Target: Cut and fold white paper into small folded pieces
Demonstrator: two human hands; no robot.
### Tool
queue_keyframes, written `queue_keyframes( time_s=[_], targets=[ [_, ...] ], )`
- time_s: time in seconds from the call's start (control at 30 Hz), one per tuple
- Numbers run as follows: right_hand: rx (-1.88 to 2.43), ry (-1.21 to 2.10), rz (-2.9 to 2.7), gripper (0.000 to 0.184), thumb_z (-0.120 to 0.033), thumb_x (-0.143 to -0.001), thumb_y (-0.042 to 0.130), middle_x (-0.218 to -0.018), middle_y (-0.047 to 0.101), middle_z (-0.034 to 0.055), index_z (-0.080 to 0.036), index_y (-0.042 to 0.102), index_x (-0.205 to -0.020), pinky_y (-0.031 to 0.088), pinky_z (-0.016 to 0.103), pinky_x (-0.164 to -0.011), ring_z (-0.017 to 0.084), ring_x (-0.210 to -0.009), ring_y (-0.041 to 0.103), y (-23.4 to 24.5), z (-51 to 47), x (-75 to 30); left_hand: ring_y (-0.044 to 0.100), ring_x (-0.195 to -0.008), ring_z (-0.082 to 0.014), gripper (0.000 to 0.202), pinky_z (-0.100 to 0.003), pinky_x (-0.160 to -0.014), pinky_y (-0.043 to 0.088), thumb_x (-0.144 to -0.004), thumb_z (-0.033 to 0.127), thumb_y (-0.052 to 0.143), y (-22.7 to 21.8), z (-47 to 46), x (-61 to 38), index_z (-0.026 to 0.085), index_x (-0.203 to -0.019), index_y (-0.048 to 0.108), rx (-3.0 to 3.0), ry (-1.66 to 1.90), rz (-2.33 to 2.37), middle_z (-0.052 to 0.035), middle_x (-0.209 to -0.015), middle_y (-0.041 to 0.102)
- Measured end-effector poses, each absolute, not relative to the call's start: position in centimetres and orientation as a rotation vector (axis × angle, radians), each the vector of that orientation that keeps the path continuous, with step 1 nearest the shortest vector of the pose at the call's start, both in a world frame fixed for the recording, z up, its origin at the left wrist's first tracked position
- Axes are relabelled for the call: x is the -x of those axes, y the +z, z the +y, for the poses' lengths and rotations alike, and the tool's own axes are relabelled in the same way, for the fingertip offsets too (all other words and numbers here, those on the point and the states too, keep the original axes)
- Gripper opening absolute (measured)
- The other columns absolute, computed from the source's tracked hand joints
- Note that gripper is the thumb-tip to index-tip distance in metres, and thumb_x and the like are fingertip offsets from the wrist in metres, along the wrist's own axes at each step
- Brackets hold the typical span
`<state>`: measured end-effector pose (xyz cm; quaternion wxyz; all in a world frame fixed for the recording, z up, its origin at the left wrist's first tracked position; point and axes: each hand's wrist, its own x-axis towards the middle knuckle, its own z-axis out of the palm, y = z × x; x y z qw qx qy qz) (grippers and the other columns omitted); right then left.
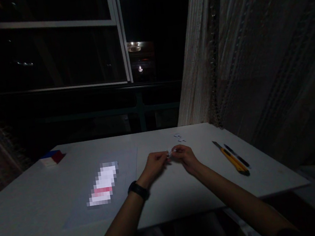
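Note:
Over the middle of the white table, my left hand [156,164] and my right hand [185,157] meet with fingers pinched. Between their fingertips is a small white piece [169,153], perhaps paper; its shape is mostly hidden by the fingers. Just beyond my right hand lie two small white pieces with dark marks, one farther piece [176,135] and one nearer piece [182,140]. A black watch [138,190] is on my left wrist. To the right of my right hand, a yellow utility knife [234,160] has its blade showing.
Beside the knife lies a pen [237,155]. On the left, a lit phone [103,183], its screen blurred out, rests on a large pale sheet [79,211]. A coloured cube [52,157] sits at the table's [21,215] far left. Behind are a dark window and a curtain [192,70].

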<state>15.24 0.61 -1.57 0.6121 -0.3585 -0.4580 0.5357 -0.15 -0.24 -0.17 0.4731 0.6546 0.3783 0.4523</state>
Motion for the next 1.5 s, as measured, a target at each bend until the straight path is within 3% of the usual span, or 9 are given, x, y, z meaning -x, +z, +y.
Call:
queue_keyframes(
  time_s=[0.17, 0.37, 0.57, 0.73, 0.87, 1.03, 1.23, 1.5],
  targets=[
    [0.799, 1.236, -1.045, 0.046, -0.018, -0.047, 0.075, -0.064, 0.059, -0.0063, -0.023, 0.053, -0.087, 0.043, 0.025, -0.057, 0.012, -0.058, 0.057, -1.4, 0.6, -15.4, 0.057, -0.053, -0.0135, 0.045, -0.021, -0.047, 0.038, -0.071, 0.050, 0.058, -0.5, 0.0, 0.0, 0.009, -0.085, 0.070, -1.541, 1.078, 0.895, -0.0090, -0.066, 0.067],
    [0.816, 1.286, -1.059, 0.044, -0.018, -0.048, 0.075, -0.064, 0.059, -0.0061, -0.022, 0.053, -0.086, 0.041, 0.024, -0.056, 0.012, -0.058, 0.057, -1.2, 0.5, -15.4, 0.063, -0.061, -0.0189, 0.049, -0.023, -0.049, 0.042, -0.069, 0.052, 0.060, 0.0, -0.2, 0.2, 0.006, -0.083, 0.068, -1.390, 1.025, 0.876, -0.0138, -0.069, 0.068],
    [0.842, 1.329, -1.057, 0.042, -0.020, -0.047, 0.076, -0.060, 0.055, -0.0068, -0.021, 0.055, -0.083, 0.043, 0.024, -0.056, 0.010, -0.055, 0.055, -1.0, 0.3, -15.4, 0.063, -0.067, -0.0209, 0.041, -0.027, -0.059, 0.046, -0.054, 0.033, 0.077, 0.3, -0.1, 0.5, 0.008, -0.084, 0.070, -1.497, 1.226, 1.081, -0.0135, -0.075, 0.070],
    [0.829, 1.362, -1.021, 0.040, -0.021, -0.048, 0.076, -0.056, 0.049, -0.0094, -0.021, 0.054, -0.081, 0.048, 0.029, -0.060, 0.009, -0.053, 0.054, -1.2, 0.4, -15.3, 0.063, -0.072, -0.0216, 0.023, -0.028, -0.065, 0.045, -0.065, 0.034, 0.067, 0.4, -0.3, 0.4, 0.014, -0.076, 0.072, -1.700, 1.236, 1.088, -0.0099, -0.076, 0.070],
    [0.840, 1.314, -1.065, 0.040, -0.018, -0.047, 0.075, -0.051, 0.045, -0.0112, -0.021, 0.053, -0.081, 0.047, 0.025, -0.053, 0.007, -0.046, 0.049, -1.2, 0.5, -15.4, 0.063, -0.073, -0.0218, 0.028, -0.028, -0.065, 0.044, -0.068, 0.036, 0.064, 0.6, -0.6, 0.4, 0.014, -0.082, 0.072, -1.763, 1.184, 1.104, -0.0106, -0.079, 0.070],
    [0.908, 1.145, -1.370, 0.042, -0.014, -0.050, 0.070, -0.052, 0.047, -0.0112, -0.022, 0.051, -0.086, 0.036, 0.017, -0.041, 0.005, -0.042, 0.043, -1.5, 0.3, -15.0, 0.062, -0.075, -0.0217, 0.032, -0.028, -0.066, 0.043, -0.072, 0.040, 0.058, 0.3, -0.2, 0.5, 0.014, -0.085, 0.072, -1.855, 1.160, 1.098, -0.0096, -0.080, 0.070],
    [0.980, 0.945, -1.651, 0.040, -0.013, -0.054, 0.065, -0.053, 0.045, -0.0108, -0.023, 0.050, -0.090, 0.032, 0.016, -0.041, 0.006, -0.045, 0.043, -2.1, -0.1, -14.4, 0.061, -0.069, -0.0194, 0.026, -0.026, -0.063, 0.040, -0.071, 0.037, 0.060, -0.3, -0.2, 0.4, 0.016, -0.078, 0.072, -1.969, 1.110, 1.149, -0.0076, -0.074, 0.069],
    [1.034, 0.997, -1.709, 0.052, -0.011, -0.053, 0.066, -0.056, 0.045, -0.0098, -0.021, 0.050, -0.101, 0.034, 0.017, -0.044, 0.006, -0.048, 0.043, -1.7, -0.1, -14.5, 0.057, -0.068, -0.0153, 0.020, -0.024, -0.060, 0.036, -0.077, 0.029, 0.052, 0.2, -0.6, 0.5, 0.017, -0.074, 0.069, -2.194, 1.036, 1.278, -0.0040, -0.072, 0.067]
  ],
)
